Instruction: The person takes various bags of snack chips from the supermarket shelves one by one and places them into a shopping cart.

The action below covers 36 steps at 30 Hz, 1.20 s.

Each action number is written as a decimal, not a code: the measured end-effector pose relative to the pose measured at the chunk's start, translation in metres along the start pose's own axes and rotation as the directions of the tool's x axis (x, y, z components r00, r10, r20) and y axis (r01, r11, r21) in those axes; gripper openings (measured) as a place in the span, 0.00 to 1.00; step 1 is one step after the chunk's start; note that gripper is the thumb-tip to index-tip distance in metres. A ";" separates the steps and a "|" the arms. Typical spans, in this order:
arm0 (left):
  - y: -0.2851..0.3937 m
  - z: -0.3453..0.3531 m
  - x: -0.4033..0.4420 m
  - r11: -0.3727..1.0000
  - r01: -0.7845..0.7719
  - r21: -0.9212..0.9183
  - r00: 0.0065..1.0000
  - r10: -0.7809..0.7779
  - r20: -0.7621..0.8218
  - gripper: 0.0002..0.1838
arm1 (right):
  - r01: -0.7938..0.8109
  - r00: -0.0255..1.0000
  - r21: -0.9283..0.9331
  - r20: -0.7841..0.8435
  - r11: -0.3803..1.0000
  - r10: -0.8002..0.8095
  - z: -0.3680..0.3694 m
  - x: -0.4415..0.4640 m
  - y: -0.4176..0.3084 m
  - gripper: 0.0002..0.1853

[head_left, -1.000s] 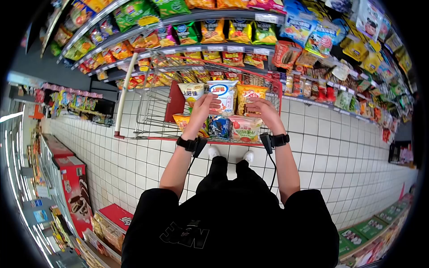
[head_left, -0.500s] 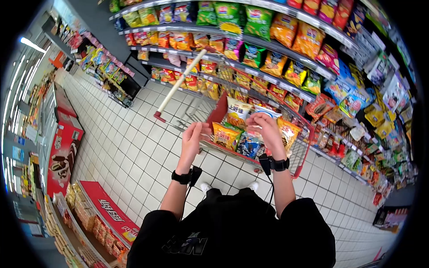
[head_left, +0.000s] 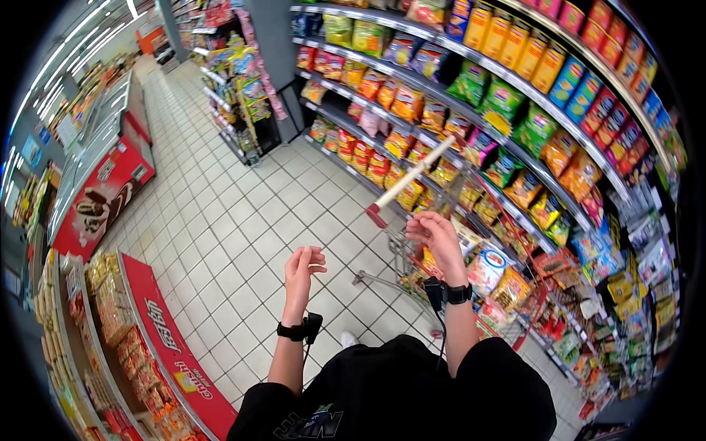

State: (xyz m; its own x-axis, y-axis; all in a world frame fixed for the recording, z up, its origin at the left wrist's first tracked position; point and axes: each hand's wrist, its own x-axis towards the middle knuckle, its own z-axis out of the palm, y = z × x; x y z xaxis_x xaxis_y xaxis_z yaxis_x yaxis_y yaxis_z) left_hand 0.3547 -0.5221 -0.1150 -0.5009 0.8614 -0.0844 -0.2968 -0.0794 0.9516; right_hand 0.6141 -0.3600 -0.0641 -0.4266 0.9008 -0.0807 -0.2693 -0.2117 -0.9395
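My left hand [head_left: 300, 275] hovers over the tiled floor, fingers loosely bent and apart, holding nothing. To its right, my right hand [head_left: 440, 239] is raised above the shopping cart's near side. Its fingers are half curled with nothing visible in them. The shopping cart [head_left: 540, 300] has a red rim and a pale handle bar [head_left: 415, 178] with red ends; neither hand touches that bar. Inside the cart lie several snack bags, among them a white and blue bag [head_left: 487, 270] and a yellow bag [head_left: 510, 289]. My right hand and forearm hide part of the cart.
Snack shelves [head_left: 434, 95] curve along the far side and right, close behind the cart. A red freezer [head_left: 99, 198] stands at left. Nearer is a red-fronted display [head_left: 163, 323] of packaged food. A hanging-goods rack [head_left: 239, 95] stands at the aisle's far end.
The view has turned left, so the cart and shelves sit further right. My left hand is now over floor instead of beside the cart's bags. Both hands remain raised and empty.
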 end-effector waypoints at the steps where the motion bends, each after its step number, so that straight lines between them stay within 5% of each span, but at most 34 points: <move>1: 0.004 -0.016 0.001 1.000 0.002 -0.012 0.999 -0.002 -0.038 0.17 | 0.009 0.999 0.014 0.034 1.000 -0.010 0.016 0.006 0.003 0.11; 11: 0.037 -0.111 0.033 0.999 -0.033 -0.003 0.984 0.032 -0.177 0.15 | -0.045 0.982 0.003 0.183 0.999 0.044 0.135 0.099 0.035 0.11; 19: 0.078 -0.166 0.137 0.992 -0.046 0.116 0.978 0.068 -0.196 0.12 | -0.052 0.970 0.070 0.243 0.996 0.033 0.212 0.223 0.066 0.12; 36: 0.126 -0.172 0.420 0.984 0.038 0.177 0.999 -0.039 0.003 0.12 | -0.009 1.000 0.125 -0.021 0.992 0.012 0.233 0.440 0.057 0.12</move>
State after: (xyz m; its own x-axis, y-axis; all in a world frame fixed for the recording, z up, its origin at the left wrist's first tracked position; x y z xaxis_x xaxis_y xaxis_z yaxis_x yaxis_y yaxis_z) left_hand -0.0327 -0.2567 -0.0814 -0.4869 0.8651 -0.1203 -0.1671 0.0430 0.9850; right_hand 0.2097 -0.0645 -0.0758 -0.4119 0.9059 -0.0984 -0.3710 -0.2654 -0.8899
